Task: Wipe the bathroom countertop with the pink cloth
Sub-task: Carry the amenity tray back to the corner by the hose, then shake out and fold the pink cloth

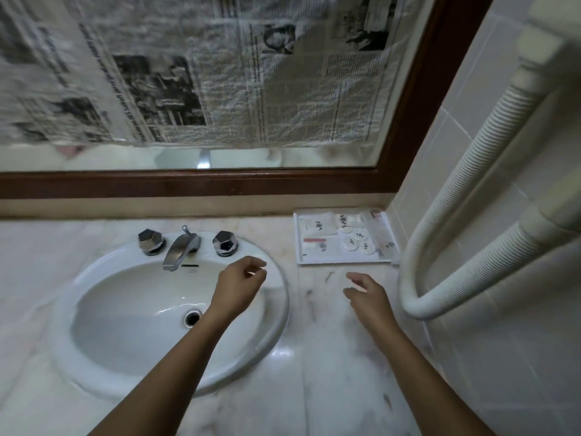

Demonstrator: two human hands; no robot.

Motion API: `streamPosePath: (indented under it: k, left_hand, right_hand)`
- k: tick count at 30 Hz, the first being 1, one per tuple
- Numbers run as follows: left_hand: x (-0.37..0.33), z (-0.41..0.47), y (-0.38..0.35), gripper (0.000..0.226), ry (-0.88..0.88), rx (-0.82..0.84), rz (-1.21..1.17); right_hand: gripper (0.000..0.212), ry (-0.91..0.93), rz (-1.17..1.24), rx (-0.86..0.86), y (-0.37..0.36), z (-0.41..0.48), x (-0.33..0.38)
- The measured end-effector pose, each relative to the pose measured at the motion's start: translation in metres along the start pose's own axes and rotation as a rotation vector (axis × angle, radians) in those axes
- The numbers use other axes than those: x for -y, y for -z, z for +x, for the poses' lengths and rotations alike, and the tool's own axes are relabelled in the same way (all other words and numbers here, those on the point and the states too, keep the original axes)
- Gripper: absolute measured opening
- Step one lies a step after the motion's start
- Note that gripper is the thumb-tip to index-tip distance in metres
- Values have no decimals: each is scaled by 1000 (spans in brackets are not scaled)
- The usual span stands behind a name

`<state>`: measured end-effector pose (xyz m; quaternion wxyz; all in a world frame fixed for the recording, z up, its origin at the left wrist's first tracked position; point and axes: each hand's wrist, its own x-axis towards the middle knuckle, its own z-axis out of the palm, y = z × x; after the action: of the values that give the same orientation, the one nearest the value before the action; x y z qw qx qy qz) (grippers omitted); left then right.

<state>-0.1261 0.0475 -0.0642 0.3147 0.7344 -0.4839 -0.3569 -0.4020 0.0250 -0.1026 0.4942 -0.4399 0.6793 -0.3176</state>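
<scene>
Head view, looking down: my left hand (240, 283) hangs over the right rim of the white sink (276, 328). Its fingers (258, 265) are loosely curled, with a narrow gap to the thumb, and they hold nothing. My right hand (366, 292) hovers over the marble countertop (330, 366). Those fingers (353, 276) are relaxed and a little spread, and they also hold nothing. I cannot tell whether either hand touches the surface below it.

The countertop lies directly under my right fingers. It runs on around the sink beneath my left fingers and out to both sides. I cannot tell where the pink cloth is.

Just beyond my left fingertips is the right chrome knob (224, 243). Further to their left are the faucet (180, 248) and the other knob (151, 242). The drain (191, 317) is behind those fingers, beside my left wrist.

Ahead of my right fingertips, close but apart from them, a white tray (298, 243) sits against the back ledge. It holds small round packets (355, 243) and sachets. To the right of my right fingers, white ribbed hoses (471, 190) curve down along the tiled wall (518, 357).

Well beyond both hands, a dark wooden mirror frame (220, 184) runs across. Newspaper (220, 73) covers most of the glass.
</scene>
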Motion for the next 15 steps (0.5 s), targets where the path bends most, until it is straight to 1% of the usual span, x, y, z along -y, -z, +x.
streamPosePath:
  k: [4,7,11,15]
  left_hand:
    - [20,-58,28,11,47,-101,-15]
    - [44,-100,51,12,85,-177,-29]
    - [87,-153,92,11,149,-286,-81]
    - [136,-199,139,10,220,-368,-139]
  right_hand:
    - [31,89,-43,105,-16,-36,3]
    - [30,123,-83,181,-39,-57,3]
    - [34,157,-134,297,-83,-90,4]
    - [30,214,-193,425,-136,-129,13]
